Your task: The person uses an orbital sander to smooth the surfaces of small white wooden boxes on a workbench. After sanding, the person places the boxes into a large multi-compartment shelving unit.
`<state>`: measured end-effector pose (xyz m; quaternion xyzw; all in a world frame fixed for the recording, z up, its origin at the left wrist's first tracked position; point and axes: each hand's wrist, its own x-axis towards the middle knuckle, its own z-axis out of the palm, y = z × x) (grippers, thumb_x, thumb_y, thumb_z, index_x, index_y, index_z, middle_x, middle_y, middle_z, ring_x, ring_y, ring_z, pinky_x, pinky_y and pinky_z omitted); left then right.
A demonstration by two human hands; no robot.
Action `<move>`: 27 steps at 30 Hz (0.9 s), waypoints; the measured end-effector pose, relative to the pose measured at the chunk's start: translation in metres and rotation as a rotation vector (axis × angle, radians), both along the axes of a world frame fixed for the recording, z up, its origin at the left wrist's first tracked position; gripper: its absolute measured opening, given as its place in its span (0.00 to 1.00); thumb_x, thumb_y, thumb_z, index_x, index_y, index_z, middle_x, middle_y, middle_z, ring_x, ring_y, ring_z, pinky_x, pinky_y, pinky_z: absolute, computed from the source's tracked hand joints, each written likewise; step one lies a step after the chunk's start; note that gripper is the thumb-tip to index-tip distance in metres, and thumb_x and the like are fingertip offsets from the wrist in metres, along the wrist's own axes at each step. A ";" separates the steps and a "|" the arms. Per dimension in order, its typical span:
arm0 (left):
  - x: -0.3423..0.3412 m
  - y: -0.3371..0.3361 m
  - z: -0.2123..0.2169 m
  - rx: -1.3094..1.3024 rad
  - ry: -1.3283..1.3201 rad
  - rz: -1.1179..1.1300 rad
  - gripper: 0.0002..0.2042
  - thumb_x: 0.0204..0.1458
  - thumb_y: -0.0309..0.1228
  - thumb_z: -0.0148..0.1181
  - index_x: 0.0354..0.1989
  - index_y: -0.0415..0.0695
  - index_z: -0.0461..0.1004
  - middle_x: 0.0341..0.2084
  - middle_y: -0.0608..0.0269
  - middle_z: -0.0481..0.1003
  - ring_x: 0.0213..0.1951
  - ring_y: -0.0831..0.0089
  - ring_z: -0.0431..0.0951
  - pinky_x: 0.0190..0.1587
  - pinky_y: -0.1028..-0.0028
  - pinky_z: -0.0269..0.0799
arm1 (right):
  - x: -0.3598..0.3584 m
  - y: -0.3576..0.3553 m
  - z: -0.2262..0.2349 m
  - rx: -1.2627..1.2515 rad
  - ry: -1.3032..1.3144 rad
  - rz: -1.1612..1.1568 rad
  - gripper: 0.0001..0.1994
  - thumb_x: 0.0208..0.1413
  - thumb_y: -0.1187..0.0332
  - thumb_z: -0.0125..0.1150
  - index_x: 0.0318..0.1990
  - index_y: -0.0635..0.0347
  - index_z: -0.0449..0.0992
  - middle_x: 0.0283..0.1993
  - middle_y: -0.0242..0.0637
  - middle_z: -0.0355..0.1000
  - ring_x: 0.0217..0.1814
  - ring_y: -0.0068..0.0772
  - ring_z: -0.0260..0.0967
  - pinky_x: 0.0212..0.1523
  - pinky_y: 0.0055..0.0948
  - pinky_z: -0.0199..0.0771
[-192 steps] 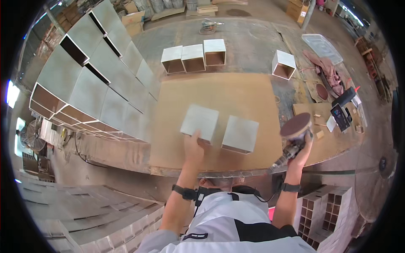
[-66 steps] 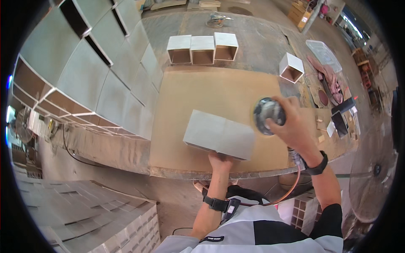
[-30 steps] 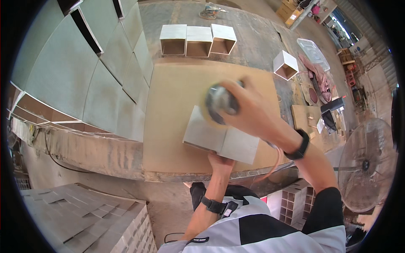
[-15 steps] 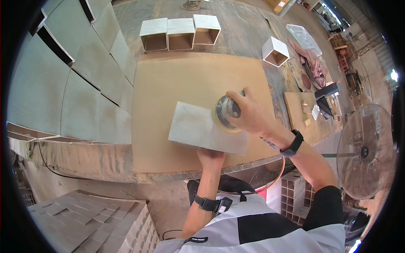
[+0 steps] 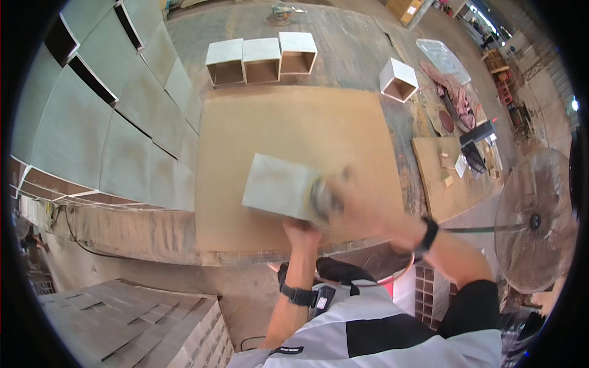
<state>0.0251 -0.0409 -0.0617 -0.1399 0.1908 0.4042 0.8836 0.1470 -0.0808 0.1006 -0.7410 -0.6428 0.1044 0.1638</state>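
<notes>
A whitish rectangular box (image 5: 276, 181) is tilted over the tan board in front of me. My left hand (image 5: 302, 233) holds it from the near side, the fingers mostly hidden behind its near edge. On the box's right part rests a round palm sander (image 5: 319, 197), its disc blurred by motion. My right hand (image 5: 353, 199), smeared too, is wrapped around the sander from the right and covers the box's right end. An orange hose (image 5: 410, 267) hangs below my right wrist.
A tan board (image 5: 294, 116) covers the bench's middle. Three open white boxes (image 5: 261, 52) stand behind it, another box (image 5: 399, 80) to the right. Large stacked boxes (image 5: 129, 147) rise at left; more stacks (image 5: 129, 313) stand lower left. A fan (image 5: 534, 221) is at right.
My right hand has swept the sander toward me and a little left, to the near right part of the box. My left hand keeps its hold on the box.
</notes>
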 end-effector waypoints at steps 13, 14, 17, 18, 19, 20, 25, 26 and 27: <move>0.007 -0.005 0.031 -0.039 0.097 0.078 0.19 0.60 0.36 0.42 0.57 0.42 0.66 0.55 0.56 0.69 0.56 0.56 0.68 0.58 0.57 0.66 | 0.080 -0.003 0.009 -0.099 0.162 -0.348 0.24 0.44 0.63 0.63 0.52 0.56 0.70 0.39 0.53 0.68 0.42 0.51 0.70 0.43 0.44 0.71; 0.007 -0.005 0.032 -0.049 0.126 0.086 0.19 0.60 0.37 0.43 0.57 0.42 0.66 0.55 0.57 0.69 0.56 0.56 0.68 0.59 0.57 0.65 | 0.090 -0.009 0.029 -0.105 -0.121 -0.372 0.25 0.45 0.63 0.62 0.53 0.57 0.69 0.42 0.53 0.68 0.45 0.50 0.70 0.45 0.43 0.71; 0.001 -0.014 0.031 -0.088 0.252 0.087 0.19 0.59 0.39 0.45 0.56 0.44 0.67 0.55 0.58 0.69 0.56 0.57 0.68 0.60 0.57 0.64 | 0.128 -0.050 0.003 0.284 0.018 -0.502 0.25 0.43 0.65 0.63 0.53 0.54 0.70 0.49 0.52 0.68 0.44 0.53 0.70 0.42 0.43 0.72; -0.005 -0.021 0.043 -0.102 0.321 0.090 0.19 0.59 0.40 0.45 0.55 0.44 0.68 0.55 0.59 0.70 0.56 0.57 0.69 0.60 0.57 0.64 | 0.136 -0.058 -0.008 0.399 0.123 -0.494 0.27 0.42 0.65 0.65 0.54 0.55 0.69 0.52 0.52 0.67 0.45 0.52 0.70 0.43 0.42 0.72; -0.013 -0.028 0.054 -0.117 0.390 0.108 0.19 0.59 0.40 0.46 0.55 0.44 0.68 0.54 0.59 0.70 0.55 0.58 0.69 0.60 0.58 0.64 | 0.136 -0.068 -0.009 0.510 0.180 -0.467 0.29 0.44 0.64 0.66 0.57 0.58 0.67 0.52 0.49 0.68 0.47 0.44 0.71 0.46 0.36 0.72; -0.022 -0.039 0.064 -0.070 0.450 0.095 0.20 0.59 0.41 0.46 0.56 0.43 0.67 0.54 0.60 0.70 0.56 0.59 0.69 0.59 0.58 0.65 | 0.116 -0.077 0.002 0.558 0.558 -0.585 0.28 0.50 0.66 0.64 0.59 0.61 0.65 0.51 0.43 0.68 0.46 0.33 0.69 0.47 0.30 0.71; -0.090 -0.062 0.106 0.481 0.806 0.021 0.16 0.56 0.30 0.50 0.50 0.39 0.73 0.43 0.59 0.77 0.45 0.70 0.76 0.49 0.71 0.71 | 0.134 -0.129 -0.023 0.983 1.320 -0.803 0.22 0.57 0.59 0.55 0.55 0.61 0.67 0.48 0.36 0.70 0.39 0.28 0.70 0.38 0.27 0.73; -0.125 -0.068 0.110 0.648 1.029 0.014 0.14 0.54 0.27 0.50 0.46 0.37 0.75 0.40 0.59 0.77 0.42 0.73 0.76 0.46 0.73 0.72 | 0.143 -0.130 -0.040 1.000 1.433 -0.765 0.22 0.58 0.55 0.54 0.53 0.60 0.67 0.46 0.34 0.71 0.34 0.28 0.70 0.34 0.27 0.74; -0.157 -0.083 0.128 0.740 1.198 0.048 0.13 0.51 0.23 0.51 0.44 0.36 0.76 0.38 0.60 0.78 0.40 0.75 0.76 0.44 0.73 0.72 | 0.174 -0.128 -0.079 0.916 1.662 -0.666 0.21 0.58 0.54 0.53 0.50 0.60 0.68 0.45 0.35 0.70 0.31 0.28 0.69 0.31 0.26 0.73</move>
